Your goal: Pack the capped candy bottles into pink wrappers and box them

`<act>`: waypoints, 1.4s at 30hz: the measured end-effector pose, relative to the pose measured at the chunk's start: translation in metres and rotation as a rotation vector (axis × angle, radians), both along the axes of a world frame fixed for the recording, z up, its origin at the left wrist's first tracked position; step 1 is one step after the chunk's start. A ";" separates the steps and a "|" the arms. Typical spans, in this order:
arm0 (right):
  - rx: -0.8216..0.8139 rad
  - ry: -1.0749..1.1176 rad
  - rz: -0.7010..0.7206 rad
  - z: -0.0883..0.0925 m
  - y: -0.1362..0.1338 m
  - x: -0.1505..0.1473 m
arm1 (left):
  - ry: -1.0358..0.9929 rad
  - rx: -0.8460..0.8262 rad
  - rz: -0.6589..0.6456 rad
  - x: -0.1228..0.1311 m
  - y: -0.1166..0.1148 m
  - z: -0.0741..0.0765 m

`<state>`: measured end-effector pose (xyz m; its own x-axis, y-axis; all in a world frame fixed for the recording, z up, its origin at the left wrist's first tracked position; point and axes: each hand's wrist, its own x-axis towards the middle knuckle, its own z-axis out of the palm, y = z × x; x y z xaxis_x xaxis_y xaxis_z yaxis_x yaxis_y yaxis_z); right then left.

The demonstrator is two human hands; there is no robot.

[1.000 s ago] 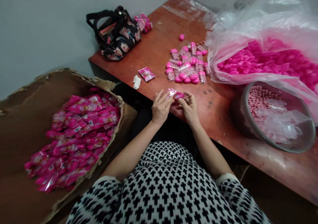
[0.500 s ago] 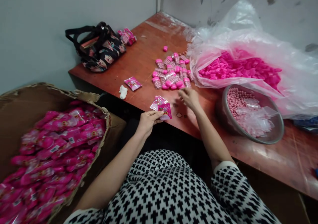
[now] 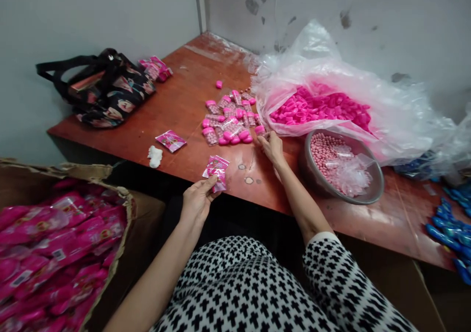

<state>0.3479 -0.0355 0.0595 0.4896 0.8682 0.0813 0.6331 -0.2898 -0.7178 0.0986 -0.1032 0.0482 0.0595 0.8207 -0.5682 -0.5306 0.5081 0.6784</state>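
A pink packet point(image 3: 220, 176) is pinched between the thumb and fingers of the left hand point(image 3: 197, 198), at the near edge of a red-brown table point(image 3: 184, 162). The right hand point(image 3: 271, 148) has its fingertips at a pink-capped jar point(image 3: 259, 130) on the right edge of a jar pile point(image 3: 231, 121); I cannot tell whether it grips. Left of the pile lies a flat sachet point(image 3: 171, 141). To the right are a bucket point(image 3: 377, 187) of pink beads and an open plastic bag point(image 3: 397, 111) of pink pieces. A cardboard box point(image 3: 127, 199) of pink packs is at lower left.
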 end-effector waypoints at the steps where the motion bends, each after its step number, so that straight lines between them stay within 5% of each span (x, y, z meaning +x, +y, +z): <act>1: 0.067 0.137 0.020 0.000 -0.014 -0.004 | -0.014 0.000 0.019 0.001 0.000 0.000; 6: 0.103 0.801 0.249 0.000 -0.096 -0.051 | -0.141 -0.013 0.113 0.008 -0.004 0.002; 12: 0.010 0.879 0.308 0.001 -0.150 -0.107 | -0.289 0.005 0.163 0.014 -0.010 0.001; 28: 0.024 0.854 0.277 -0.005 -0.148 -0.130 | -0.254 0.153 0.065 0.022 -0.020 0.007; 38: 0.081 0.790 0.296 -0.011 -0.145 -0.127 | -0.192 0.223 -0.207 0.018 -0.019 0.008; 42: 0.042 0.946 0.329 -0.013 -0.142 -0.124 | -0.136 0.259 -0.244 0.014 -0.016 0.007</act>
<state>0.2239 -0.1775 0.0462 0.1044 0.9774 -0.1837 -0.1595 -0.1659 -0.9732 0.1129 -0.1195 0.0550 0.3313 0.8886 -0.3171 -0.5095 0.4514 0.7326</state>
